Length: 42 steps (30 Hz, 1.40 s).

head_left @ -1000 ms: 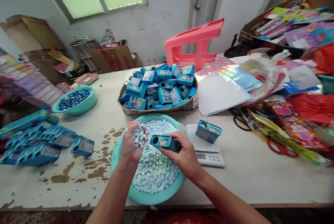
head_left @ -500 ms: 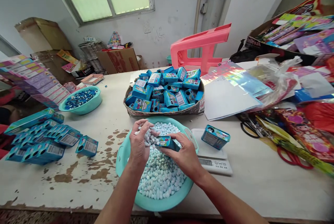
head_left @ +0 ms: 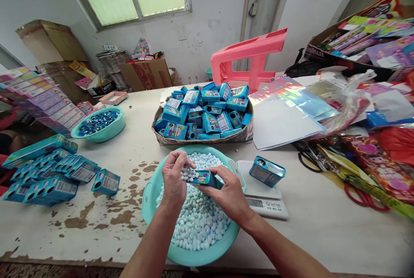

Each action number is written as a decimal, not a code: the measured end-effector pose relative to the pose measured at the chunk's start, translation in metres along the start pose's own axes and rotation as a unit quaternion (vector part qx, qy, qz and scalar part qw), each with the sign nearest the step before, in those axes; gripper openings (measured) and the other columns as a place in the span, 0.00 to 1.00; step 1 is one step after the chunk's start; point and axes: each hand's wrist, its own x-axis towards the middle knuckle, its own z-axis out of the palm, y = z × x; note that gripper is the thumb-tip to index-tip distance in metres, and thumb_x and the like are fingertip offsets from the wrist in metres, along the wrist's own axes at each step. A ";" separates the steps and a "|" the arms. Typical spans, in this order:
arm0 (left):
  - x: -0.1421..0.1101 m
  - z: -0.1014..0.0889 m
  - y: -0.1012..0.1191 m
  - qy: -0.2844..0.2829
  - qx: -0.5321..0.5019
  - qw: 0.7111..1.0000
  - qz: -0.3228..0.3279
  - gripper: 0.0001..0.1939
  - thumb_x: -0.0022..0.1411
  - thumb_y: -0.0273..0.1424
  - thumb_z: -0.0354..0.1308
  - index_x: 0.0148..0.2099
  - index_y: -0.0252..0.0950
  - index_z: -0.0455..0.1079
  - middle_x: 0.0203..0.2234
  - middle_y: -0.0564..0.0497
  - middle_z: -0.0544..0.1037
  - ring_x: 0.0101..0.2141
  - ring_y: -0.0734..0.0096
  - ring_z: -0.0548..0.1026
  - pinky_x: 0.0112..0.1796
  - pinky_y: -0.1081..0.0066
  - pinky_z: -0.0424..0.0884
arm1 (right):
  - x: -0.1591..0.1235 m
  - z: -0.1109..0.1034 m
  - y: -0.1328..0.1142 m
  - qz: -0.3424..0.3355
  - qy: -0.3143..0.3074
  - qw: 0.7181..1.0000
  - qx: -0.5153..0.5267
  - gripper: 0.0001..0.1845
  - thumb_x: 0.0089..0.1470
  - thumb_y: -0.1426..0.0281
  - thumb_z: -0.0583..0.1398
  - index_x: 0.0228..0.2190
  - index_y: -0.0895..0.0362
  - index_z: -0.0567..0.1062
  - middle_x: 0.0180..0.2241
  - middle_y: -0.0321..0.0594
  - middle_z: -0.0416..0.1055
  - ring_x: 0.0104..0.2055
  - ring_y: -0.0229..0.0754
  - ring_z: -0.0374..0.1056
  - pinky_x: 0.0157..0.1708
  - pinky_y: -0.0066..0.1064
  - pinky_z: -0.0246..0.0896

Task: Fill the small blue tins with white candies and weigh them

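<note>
One small blue box (head_left: 203,178) is held by the right hand (head_left: 229,194), pinched between thumb and fingers, above one large turquoise basin (head_left: 149,202) of pale candies (head_left: 200,224). By the left hand (head_left: 174,178), fingers curled, one handful of candies (head_left: 189,175) is held against the box's nine o'clock end. From the basin, the following are noted. At twelve o'clock: one carton (head_left: 207,141), heaped with blue boxes too overlapped to be counted. At two o'clock: one scale (head_left: 274,209), one box (head_left: 267,171) borne on it. At nine o'clock: one separate box (head_left: 106,182) beside a grouped lot (head_left: 53,183). At ten o'clock: one smaller basin (head_left: 108,134) of blue pieces (head_left: 98,122).
</note>
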 end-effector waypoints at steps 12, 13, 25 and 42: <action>0.004 0.006 0.000 0.039 0.051 0.998 -0.005 0.12 0.54 0.37 0.61 0.32 0.36 0.63 0.20 0.58 0.68 0.21 0.76 0.68 0.26 0.75 0.66 | 0.004 -0.007 -0.003 -0.007 -0.020 1.000 -0.004 0.16 0.41 0.73 0.69 0.36 0.52 0.76 0.35 0.36 0.73 0.40 0.46 0.68 0.42 0.37 0.60; 0.004 0.007 0.001 0.039 0.044 0.998 -0.007 0.12 0.54 0.37 0.61 0.33 0.37 0.63 0.20 0.58 0.67 0.20 0.76 0.68 0.25 0.75 0.66 | 0.004 -0.008 -0.003 -0.005 -0.024 1.000 0.000 0.16 0.41 0.73 0.69 0.35 0.52 0.76 0.35 0.36 0.73 0.40 0.46 0.68 0.42 0.37 0.61; 0.006 0.007 0.014 0.006 0.002 1.000 -0.008 0.10 0.56 0.38 0.57 0.36 0.39 0.61 0.19 0.59 0.66 0.19 0.76 0.67 0.23 0.75 0.65 | 0.002 -0.016 -0.003 0.020 -0.027 0.996 0.077 0.15 0.42 0.71 0.69 0.36 0.52 0.77 0.35 0.36 0.73 0.39 0.45 0.68 0.41 0.36 0.63; -0.020 -0.047 -0.046 -0.184 0.605 0.772 -0.066 0.12 0.55 0.43 0.55 0.38 0.42 0.70 0.32 0.46 0.75 0.37 0.57 0.72 0.36 0.67 0.64 | 0.002 -0.035 0.008 0.060 -0.004 0.994 0.091 0.16 0.45 0.66 0.68 0.38 0.52 0.75 0.37 0.37 0.72 0.39 0.44 0.68 0.39 0.35 0.65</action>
